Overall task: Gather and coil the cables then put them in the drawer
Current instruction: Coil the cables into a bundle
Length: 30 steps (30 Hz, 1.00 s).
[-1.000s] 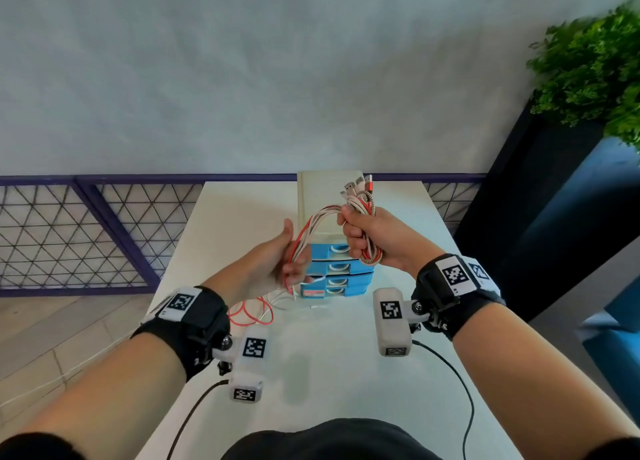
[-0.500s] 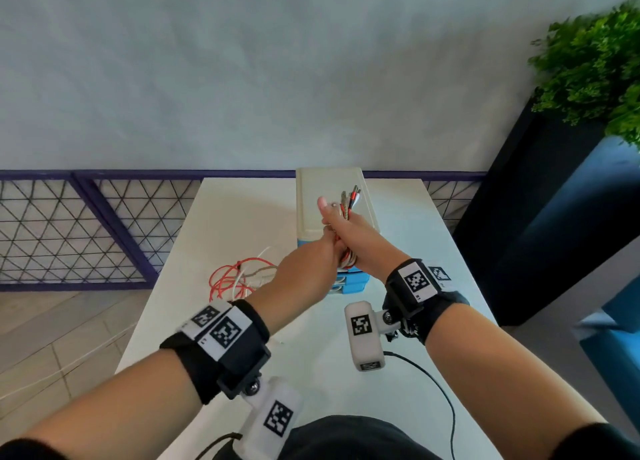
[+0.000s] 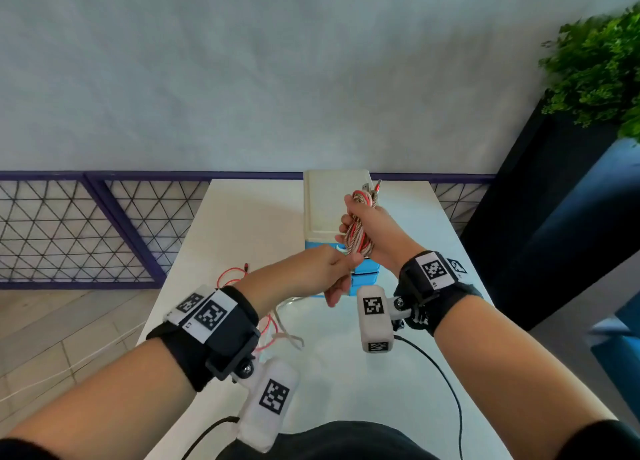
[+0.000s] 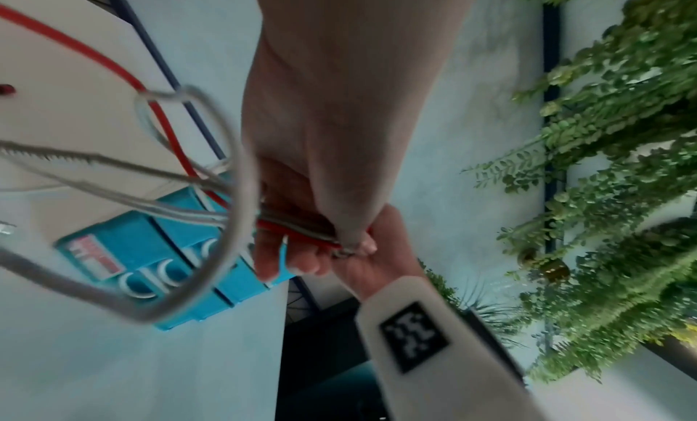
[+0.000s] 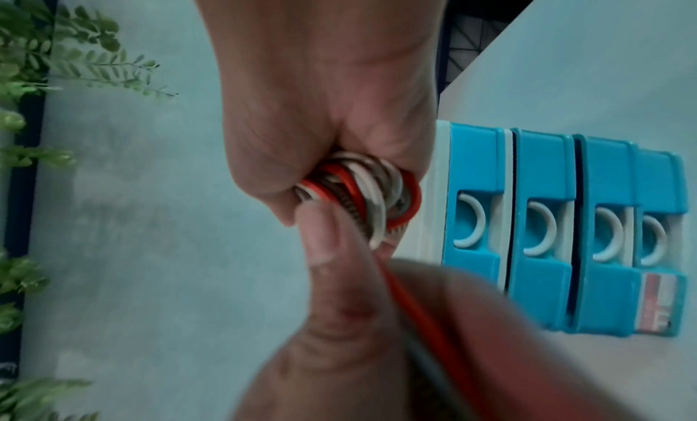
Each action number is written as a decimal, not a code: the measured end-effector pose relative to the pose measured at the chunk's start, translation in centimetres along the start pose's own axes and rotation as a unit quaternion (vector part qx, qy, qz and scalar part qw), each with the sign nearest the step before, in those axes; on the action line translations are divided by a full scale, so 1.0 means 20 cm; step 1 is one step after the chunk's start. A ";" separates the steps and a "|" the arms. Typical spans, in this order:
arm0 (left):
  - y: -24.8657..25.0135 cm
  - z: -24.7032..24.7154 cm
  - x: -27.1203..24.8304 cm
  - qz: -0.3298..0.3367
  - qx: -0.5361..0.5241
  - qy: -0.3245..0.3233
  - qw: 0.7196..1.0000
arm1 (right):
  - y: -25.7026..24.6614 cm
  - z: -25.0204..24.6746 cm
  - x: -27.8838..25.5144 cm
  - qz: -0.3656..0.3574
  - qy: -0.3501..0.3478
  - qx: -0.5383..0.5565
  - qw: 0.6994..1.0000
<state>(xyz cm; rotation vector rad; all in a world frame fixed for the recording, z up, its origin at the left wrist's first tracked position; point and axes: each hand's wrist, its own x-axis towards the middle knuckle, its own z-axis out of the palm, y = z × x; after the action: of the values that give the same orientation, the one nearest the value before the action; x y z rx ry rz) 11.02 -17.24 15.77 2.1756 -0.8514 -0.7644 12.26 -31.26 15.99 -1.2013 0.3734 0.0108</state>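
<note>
My right hand (image 3: 356,222) grips a coil of red, white and braided cables (image 3: 358,238) upright above the drawer unit, with the plugs (image 3: 371,190) sticking out of the top of the fist. The coil (image 5: 362,198) shows wound tight in the right wrist view. Just below it, my left hand (image 3: 341,271) pinches the trailing strands (image 4: 294,227). Those strands run down as loose red and white cable (image 3: 239,274) on the white table (image 3: 249,217). The drawer unit (image 3: 329,203) has a cream top and several blue drawers (image 5: 543,219), all closed.
More slack cable (image 3: 284,335) lies on the table under my left wrist. A purple lattice railing (image 3: 86,231) runs behind the table and a dark planter with green foliage (image 3: 595,65) stands at the right. Black camera leads (image 3: 446,383) trail near the front edge.
My left hand came across from the left to the coil, then dropped below the right fist with the trailing strands. The right hand shifted slightly right and kept its grip.
</note>
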 end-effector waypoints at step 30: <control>-0.16 -0.20 0.00 0.049 0.042 0.184 0.981 | -0.07 -0.06 -0.11 0.029 -0.138 -0.179 0.974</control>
<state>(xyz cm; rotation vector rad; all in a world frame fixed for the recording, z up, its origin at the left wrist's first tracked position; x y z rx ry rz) 14.95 -14.09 15.75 2.2340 -0.7997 -0.2675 10.04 -32.51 17.53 -1.5221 0.1644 0.3044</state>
